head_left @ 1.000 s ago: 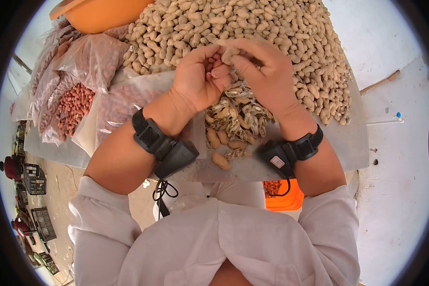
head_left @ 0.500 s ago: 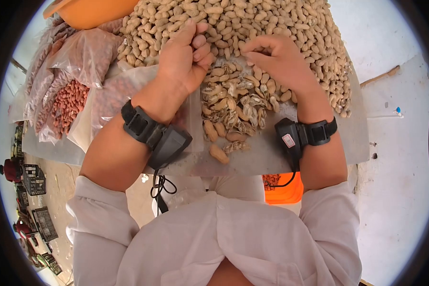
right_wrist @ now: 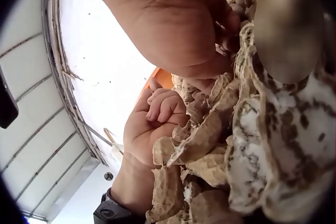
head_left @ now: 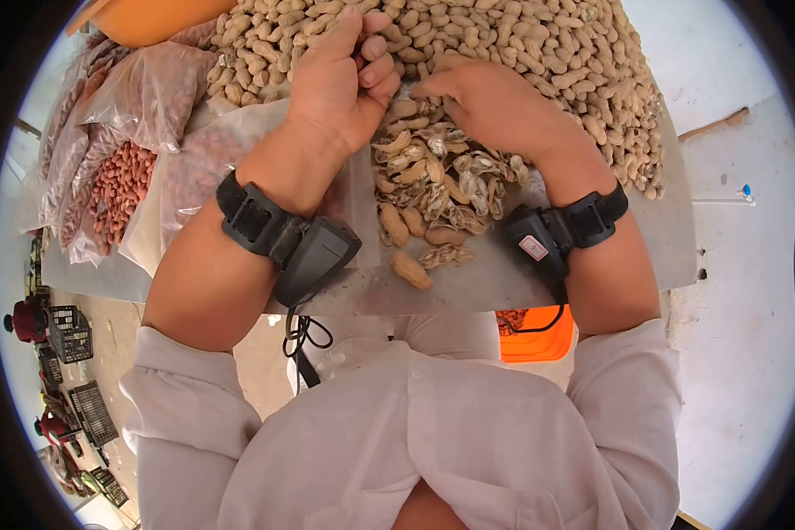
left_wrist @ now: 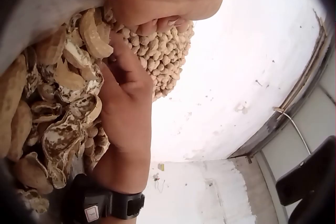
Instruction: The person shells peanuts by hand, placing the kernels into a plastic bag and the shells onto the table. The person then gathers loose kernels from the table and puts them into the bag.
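My left hand is held up by the near edge of the heap of unshelled peanuts, its fingers curled over the red peanut kernels in the palm, which are mostly hidden. Lower and to its right, my right hand reaches down between the heap and a pile of cracked peanut shells. Its fingertips are at the table among peanuts, and I cannot tell whether they pinch one. In the right wrist view, large open shells stand in front of these fingers.
Clear plastic bags of red kernels lie on the left, beneath an orange basin. Several whole peanuts sit near the front edge of the table. Below it is an orange container with red kernels.
The hands, together over a peanut one second ago, have parted. My left hand has moved up and left with its fingers curled in; my right hand has dropped toward the peanuts on the table.
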The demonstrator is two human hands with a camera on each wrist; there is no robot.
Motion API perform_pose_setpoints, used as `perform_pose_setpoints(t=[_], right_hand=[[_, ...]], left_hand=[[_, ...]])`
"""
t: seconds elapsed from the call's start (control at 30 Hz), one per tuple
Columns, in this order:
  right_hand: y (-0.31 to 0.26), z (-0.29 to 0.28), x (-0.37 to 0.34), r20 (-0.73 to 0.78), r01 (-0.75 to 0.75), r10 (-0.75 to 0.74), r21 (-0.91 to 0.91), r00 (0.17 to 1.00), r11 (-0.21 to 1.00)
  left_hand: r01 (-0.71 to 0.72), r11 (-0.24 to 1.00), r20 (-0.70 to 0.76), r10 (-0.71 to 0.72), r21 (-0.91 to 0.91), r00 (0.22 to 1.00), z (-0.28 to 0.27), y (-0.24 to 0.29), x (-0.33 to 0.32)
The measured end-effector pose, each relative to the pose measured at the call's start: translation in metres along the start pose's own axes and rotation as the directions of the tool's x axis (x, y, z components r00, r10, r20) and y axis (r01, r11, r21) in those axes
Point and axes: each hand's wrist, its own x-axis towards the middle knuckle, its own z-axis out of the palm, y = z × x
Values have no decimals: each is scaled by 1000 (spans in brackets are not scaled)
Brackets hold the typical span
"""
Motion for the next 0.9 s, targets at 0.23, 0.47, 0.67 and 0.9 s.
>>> perform_pose_setpoints(t=[0.23, 0.47, 0.67, 0.9], right_hand=[[1, -5, -2, -13, -12, 12, -34, 1000, 999], [3, -8, -2, -174, 29, -29, -3, 984, 1000], [-8, -35, -3, -161, -32, 345, 871, 925, 491], [-11, -21, 1, -312, 141, 337, 883, 888, 447]], left_hand=[[9, 1000, 42, -8, -15, 999, -3, 2, 0], [14, 1000, 84, -15, 9, 996, -4, 2, 1], [80, 973, 125, -109, 217, 986, 0, -2, -1], [106, 916, 79, -147, 387, 986, 17, -2, -12]])
